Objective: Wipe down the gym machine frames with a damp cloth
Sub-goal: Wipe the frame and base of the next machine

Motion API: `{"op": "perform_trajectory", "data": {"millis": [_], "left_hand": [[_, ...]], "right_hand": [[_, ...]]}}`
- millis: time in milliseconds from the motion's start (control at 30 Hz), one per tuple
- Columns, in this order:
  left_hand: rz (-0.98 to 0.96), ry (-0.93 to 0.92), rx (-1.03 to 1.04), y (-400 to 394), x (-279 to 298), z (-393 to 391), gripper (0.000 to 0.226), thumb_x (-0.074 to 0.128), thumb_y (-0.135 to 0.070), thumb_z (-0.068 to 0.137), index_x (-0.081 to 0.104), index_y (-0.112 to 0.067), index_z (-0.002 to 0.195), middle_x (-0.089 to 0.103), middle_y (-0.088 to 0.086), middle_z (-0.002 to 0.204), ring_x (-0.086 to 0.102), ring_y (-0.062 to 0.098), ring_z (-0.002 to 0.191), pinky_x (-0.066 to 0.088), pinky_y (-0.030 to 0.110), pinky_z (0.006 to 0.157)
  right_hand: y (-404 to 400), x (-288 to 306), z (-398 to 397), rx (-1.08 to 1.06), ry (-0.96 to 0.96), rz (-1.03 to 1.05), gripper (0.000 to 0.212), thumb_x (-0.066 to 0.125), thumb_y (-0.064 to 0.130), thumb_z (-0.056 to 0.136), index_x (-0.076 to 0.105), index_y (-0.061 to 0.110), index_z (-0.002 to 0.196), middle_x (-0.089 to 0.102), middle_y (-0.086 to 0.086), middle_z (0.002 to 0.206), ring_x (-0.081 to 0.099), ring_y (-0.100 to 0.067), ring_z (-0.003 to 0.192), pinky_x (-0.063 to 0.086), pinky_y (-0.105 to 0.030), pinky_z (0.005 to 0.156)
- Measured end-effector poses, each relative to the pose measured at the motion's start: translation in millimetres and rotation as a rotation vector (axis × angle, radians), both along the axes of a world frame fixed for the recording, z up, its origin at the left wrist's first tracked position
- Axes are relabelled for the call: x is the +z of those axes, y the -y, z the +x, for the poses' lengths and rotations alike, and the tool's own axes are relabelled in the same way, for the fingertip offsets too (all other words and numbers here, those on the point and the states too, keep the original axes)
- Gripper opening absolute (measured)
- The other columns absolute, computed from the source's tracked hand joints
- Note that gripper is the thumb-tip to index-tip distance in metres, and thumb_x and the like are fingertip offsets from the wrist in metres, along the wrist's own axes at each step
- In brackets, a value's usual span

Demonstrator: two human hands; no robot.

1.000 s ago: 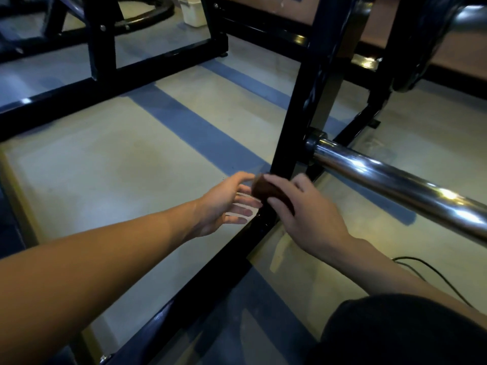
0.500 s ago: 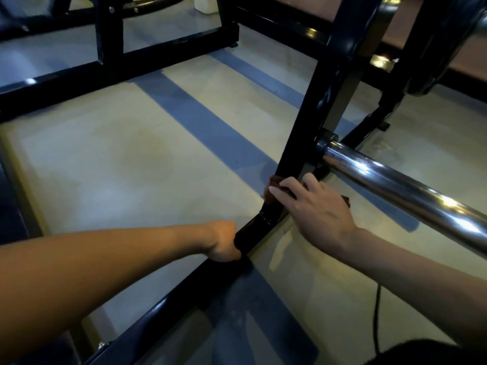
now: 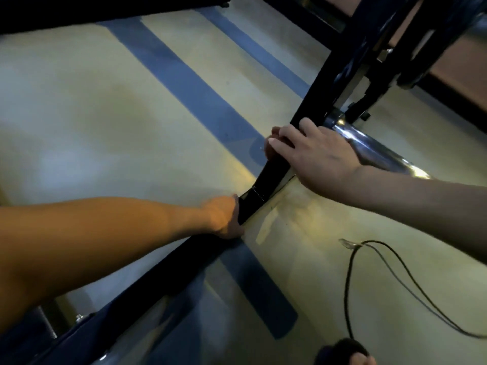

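Head view: we see two hands on the black frame bar (image 3: 271,172).
Our left hand (image 3: 224,217) grips the low bar; our right hand (image 3: 313,154) curls over its upright joint beside the chrome tube (image 3: 374,151). Cloth hidden; cable (image 3: 395,275) at right.

We see the black frame bar (image 3: 271,171) running along the floor from seven o'clock toward one o'clock, where it meets a black upright (image 3: 329,72). Its paint is glossy. The cloth is hidden; we cannot tell where it sits.
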State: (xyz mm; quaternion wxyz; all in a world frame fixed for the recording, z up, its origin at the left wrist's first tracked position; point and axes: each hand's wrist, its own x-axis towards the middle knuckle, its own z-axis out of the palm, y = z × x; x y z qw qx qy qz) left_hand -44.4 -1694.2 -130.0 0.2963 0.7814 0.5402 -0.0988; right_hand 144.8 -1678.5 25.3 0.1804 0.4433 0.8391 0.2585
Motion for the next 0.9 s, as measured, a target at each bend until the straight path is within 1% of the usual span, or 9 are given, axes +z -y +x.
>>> {"op": "perform_trajectory", "data": {"millis": [100, 267, 333, 400, 500, 600, 700, 833, 900], "left_hand": [[0.000, -0.001, 0.013, 0, -3, 1, 0.061, 0.073, -0.055, 0.080, 0.049, -0.016, 0.120, 0.065, 0.008, 0.115, 0.066, 0.033, 0.103, 0.053, 0.034, 0.078], [0.013, 0.011, 0.014, 3, -1, 3, 0.059, 0.072, -0.046, 0.079, 0.051, -0.018, 0.126, 0.065, 0.008, 0.122, 0.066, 0.033, 0.109, 0.049, 0.032, 0.078], [0.012, -0.008, 0.026, 5, -2, 5, 0.059, 0.072, -0.041, 0.082, 0.050, -0.014, 0.130, 0.063, 0.011, 0.127, 0.064, 0.034, 0.115, 0.049, 0.033, 0.081], [0.006, -0.016, 0.027, 3, -3, 5, 0.058, 0.070, -0.039, 0.086, 0.049, -0.012, 0.134, 0.061, 0.013, 0.131, 0.063, 0.034, 0.119, 0.050, 0.033, 0.086], [0.014, -0.009, 0.038, 4, -1, 7, 0.056, 0.062, -0.036, 0.093, 0.044, -0.008, 0.139, 0.058, 0.013, 0.136, 0.061, 0.033, 0.124, 0.050, 0.033, 0.094], [-0.015, -0.006, 0.063, 4, 0, 6, 0.062, 0.066, -0.039, 0.090, 0.043, -0.007, 0.139, 0.060, 0.014, 0.133, 0.062, 0.034, 0.122, 0.051, 0.035, 0.094], [-0.031, 0.010, 0.026, 4, 1, 4, 0.062, 0.071, -0.047, 0.079, 0.052, -0.014, 0.128, 0.066, 0.010, 0.124, 0.067, 0.033, 0.111, 0.055, 0.035, 0.084], [-0.030, 0.013, 0.010, 3, 0, 4, 0.068, 0.070, -0.054, 0.080, 0.048, -0.015, 0.131, 0.064, 0.008, 0.127, 0.065, 0.034, 0.117, 0.056, 0.037, 0.092], [-0.047, 0.001, 0.017, 2, 0, 5, 0.068, 0.068, -0.050, 0.085, 0.043, -0.012, 0.136, 0.063, 0.011, 0.131, 0.063, 0.035, 0.121, 0.054, 0.037, 0.096]], "right_hand": [[16, -36, -26, -0.197, -0.171, -0.042, 0.059, 0.056, 0.020, 0.098, 0.037, 0.019, 0.154, 0.038, -0.010, 0.150, 0.044, -0.034, 0.119, 0.047, -0.042, 0.083], [69, -85, -27, -0.337, -0.263, -0.234, 0.074, 0.052, 0.011, 0.100, 0.018, 0.025, 0.164, 0.023, -0.004, 0.158, 0.034, -0.032, 0.130, 0.046, -0.041, 0.097], [79, -86, -14, -0.346, -0.351, -0.094, 0.074, 0.060, 0.012, 0.096, 0.030, 0.027, 0.161, 0.033, -0.002, 0.152, 0.041, -0.030, 0.120, 0.049, -0.038, 0.089], [70, -77, -8, -0.356, -0.474, 0.178, 0.068, 0.070, 0.012, 0.087, 0.050, 0.027, 0.150, 0.047, -0.002, 0.140, 0.047, -0.028, 0.102, 0.049, -0.036, 0.073], [29, -59, -23, -0.399, -0.612, 0.386, 0.059, 0.071, 0.012, 0.086, 0.058, 0.022, 0.143, 0.055, -0.006, 0.130, 0.048, -0.032, 0.092, 0.044, -0.037, 0.066], [24, -76, -49, -0.352, -0.507, 0.174, 0.065, 0.070, 0.014, 0.088, 0.050, 0.026, 0.148, 0.048, -0.004, 0.138, 0.046, -0.033, 0.105, 0.046, -0.039, 0.075], [57, -102, -38, -0.396, -0.460, -0.053, 0.072, 0.066, 0.013, 0.092, 0.038, 0.030, 0.155, 0.037, -0.001, 0.148, 0.042, -0.032, 0.121, 0.048, -0.041, 0.089], [51, -90, -28, -0.455, -0.674, 0.378, 0.062, 0.078, 0.013, 0.082, 0.061, 0.025, 0.140, 0.056, -0.003, 0.129, 0.051, -0.030, 0.090, 0.047, -0.036, 0.068], [30, -83, -35, -0.450, -0.748, 0.474, 0.056, 0.076, 0.012, 0.084, 0.063, 0.023, 0.138, 0.058, -0.003, 0.127, 0.048, -0.029, 0.087, 0.042, -0.034, 0.064]]}}
